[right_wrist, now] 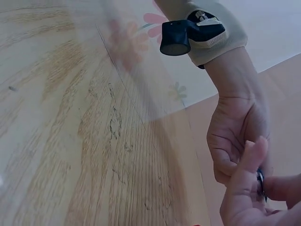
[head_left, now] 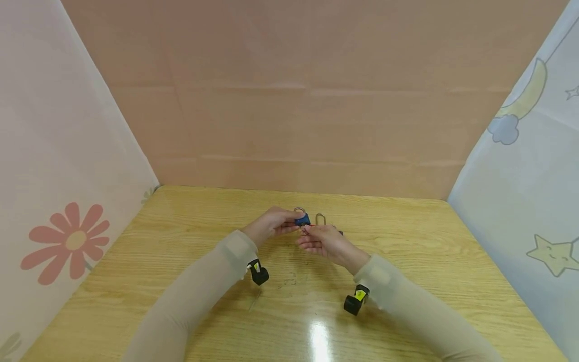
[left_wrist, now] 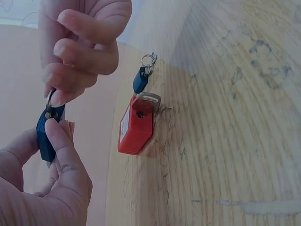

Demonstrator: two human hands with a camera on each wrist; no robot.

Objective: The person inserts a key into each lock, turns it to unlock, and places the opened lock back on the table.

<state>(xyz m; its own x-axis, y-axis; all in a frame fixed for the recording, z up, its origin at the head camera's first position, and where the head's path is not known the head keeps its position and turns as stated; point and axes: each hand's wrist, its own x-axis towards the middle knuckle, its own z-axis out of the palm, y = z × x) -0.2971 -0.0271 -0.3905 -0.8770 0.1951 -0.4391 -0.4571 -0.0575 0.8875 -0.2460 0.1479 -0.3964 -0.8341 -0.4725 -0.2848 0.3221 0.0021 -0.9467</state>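
My left hand holds a blue padlock between thumb and fingers, its shackle pointing away from me. In the left wrist view, the padlock shows its keyhole face. My right hand pinches a small metal key or ring right at that face. Fingers cover most of this piece, so I cannot tell how deep it sits. Beside the hands, a red padlock lies on the table with a silver key at its keyhole. A small blue tag and a split ring lie by it.
The wooden table has dark scratch marks near its middle. A brown-orange backdrop stands behind it, with patterned panels at left and right. Each wrist wears a black camera, the left one and the right one.
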